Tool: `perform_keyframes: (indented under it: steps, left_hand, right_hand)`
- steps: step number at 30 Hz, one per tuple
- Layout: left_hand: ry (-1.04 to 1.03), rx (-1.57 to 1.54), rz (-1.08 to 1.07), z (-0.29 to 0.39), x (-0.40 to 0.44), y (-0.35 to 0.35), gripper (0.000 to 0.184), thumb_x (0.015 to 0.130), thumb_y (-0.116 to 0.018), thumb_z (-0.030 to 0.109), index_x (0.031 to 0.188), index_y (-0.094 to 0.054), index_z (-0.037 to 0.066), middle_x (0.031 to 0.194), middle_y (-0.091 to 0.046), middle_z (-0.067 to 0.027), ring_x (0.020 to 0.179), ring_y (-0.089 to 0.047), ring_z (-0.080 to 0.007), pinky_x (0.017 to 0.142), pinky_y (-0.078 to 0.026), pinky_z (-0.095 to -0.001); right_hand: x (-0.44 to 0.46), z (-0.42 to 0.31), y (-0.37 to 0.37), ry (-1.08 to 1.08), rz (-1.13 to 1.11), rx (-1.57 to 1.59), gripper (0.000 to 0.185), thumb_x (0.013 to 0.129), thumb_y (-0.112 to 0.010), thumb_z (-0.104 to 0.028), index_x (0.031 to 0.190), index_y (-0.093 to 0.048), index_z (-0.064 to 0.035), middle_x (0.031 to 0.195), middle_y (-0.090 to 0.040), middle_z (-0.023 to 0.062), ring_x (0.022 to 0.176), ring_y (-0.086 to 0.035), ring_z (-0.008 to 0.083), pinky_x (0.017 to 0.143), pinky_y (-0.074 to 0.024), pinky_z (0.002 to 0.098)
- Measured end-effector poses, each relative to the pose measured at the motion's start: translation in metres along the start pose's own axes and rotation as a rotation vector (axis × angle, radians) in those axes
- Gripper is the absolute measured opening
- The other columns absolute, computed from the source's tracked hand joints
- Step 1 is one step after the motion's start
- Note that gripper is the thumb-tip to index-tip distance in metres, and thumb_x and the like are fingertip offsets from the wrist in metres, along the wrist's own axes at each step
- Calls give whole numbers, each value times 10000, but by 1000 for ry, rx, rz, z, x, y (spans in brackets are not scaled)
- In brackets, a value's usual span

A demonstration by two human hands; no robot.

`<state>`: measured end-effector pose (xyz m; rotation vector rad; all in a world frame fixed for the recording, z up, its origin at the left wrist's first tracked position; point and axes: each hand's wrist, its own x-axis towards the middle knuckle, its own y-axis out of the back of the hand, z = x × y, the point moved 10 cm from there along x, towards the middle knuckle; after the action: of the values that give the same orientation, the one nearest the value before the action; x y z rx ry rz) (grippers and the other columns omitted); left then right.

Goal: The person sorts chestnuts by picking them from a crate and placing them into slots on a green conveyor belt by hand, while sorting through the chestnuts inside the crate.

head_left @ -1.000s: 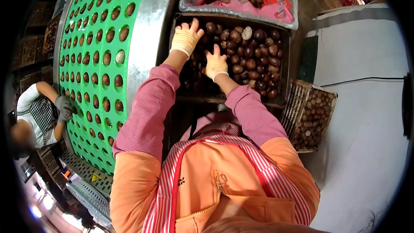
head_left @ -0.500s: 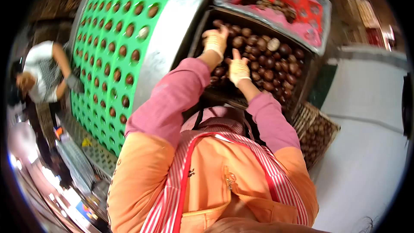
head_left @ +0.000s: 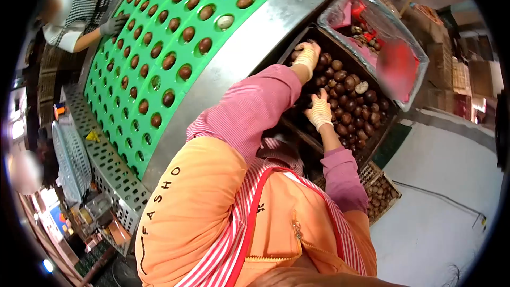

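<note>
Many round, glossy dark-brown fruits that look like passion fruits fill a dark crate in front of me. At the crate's far left corner, my left hand, its palm wrapped in a pale covering, curls its fingers down around a passion fruit, which is mostly hidden. Nearer my body, my right hand, wrapped the same way, reaches over the fruits with its fingers apart. Nothing shows between them. One pale, whitish fruit lies among the dark ones.
A green holed conveyor carries similar fruits, with a metal edge beside the crate. Beyond the crate stands a plastic-lined bin with red and pink pieces. A basket of fruits is at right. A gloved co-worker's hand touches the conveyor.
The view has turned and shifted, so crate and hands appear further right. My left hand's fingers, stretched out before, are now curled in. My right hand remains over the fruits.
</note>
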<state>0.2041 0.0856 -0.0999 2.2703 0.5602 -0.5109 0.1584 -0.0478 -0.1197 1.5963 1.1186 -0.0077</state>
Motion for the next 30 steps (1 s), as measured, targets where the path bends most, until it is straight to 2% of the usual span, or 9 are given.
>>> perform_keyframes:
  steps: [6,8,11,14,17,20,24,27,30]
  left_hand:
    - [-111,-386,42,-22,-20,15,410,853,-632,234,1239,-638,95,1465,-363,-210,997,-656,-320,656,-520,-444]
    - [99,-800,254,-27,-12,6,548,785,-725,327,1270,-601,103,1322,-513,-243,1046,-641,-347,792,-515,-437]
    - [-176,-1487,207,-39,-80,23,525,806,-714,280,1273,-569,90,1117,-622,-197,1007,-635,-356,789,-522,-423]
    - [-363,-2753,291,-18,-124,13,414,835,-688,251,1204,-574,103,971,-613,-72,797,-607,-216,682,-518,-351]
    - [-610,-3381,109,-19,-199,3,385,850,-657,241,1194,-510,150,916,-551,-21,622,-455,-105,560,-432,-295]
    - [-363,-3305,378,-37,-266,-43,528,811,-691,303,1267,-481,140,1056,-560,-53,724,-511,-137,609,-470,-309]
    - [178,-3156,718,-52,-376,-149,636,775,-717,350,1292,-474,69,1007,-568,-75,847,-543,-156,665,-485,-287]
    - [836,-2851,1032,-54,-508,-252,586,773,-676,310,1266,-507,41,1012,-592,-55,787,-554,-130,631,-483,-263]
    - [1516,-2595,1327,-9,-620,-371,582,789,-746,341,1249,-519,67,1043,-604,-88,822,-609,-172,595,-510,-256]
  right_hand:
    - [0,33,-2,-51,40,243,660,665,-754,-217,1293,-582,-106,1534,-280,165,1299,-446,368,1054,-418,400]
    - [-5,54,-4,16,122,358,683,651,-781,-243,1275,-589,-40,1517,-292,199,1272,-477,366,1043,-423,386]
    - [-30,72,-1,-117,32,1276,525,773,-723,-83,1264,-570,20,1117,-637,89,967,-633,228,859,-521,362]
    - [-56,70,13,-313,101,1906,252,833,-695,-184,1076,-664,-123,1089,-666,27,906,-626,175,719,-510,283]
    - [-63,6,36,-113,-127,2123,398,848,-673,-276,1203,-619,-105,1179,-641,71,1011,-617,212,720,-525,291]
    - [-57,-78,23,-15,-608,2109,479,857,-656,-330,1282,-568,-128,1267,-608,57,960,-623,203,650,-517,281]
    - [-85,-241,24,304,-442,1351,512,877,-647,-269,1322,-497,-66,1129,-630,34,759,-548,120,547,-463,261]
    - [-91,-352,6,661,-296,778,556,749,-765,-197,1226,-569,11,1247,-526,108,1013,-577,198,794,-518,313]
    - [-107,-457,-17,1110,187,178,516,637,-793,-259,1111,-664,-102,1379,-432,202,1191,-509,375,993,-445,400]
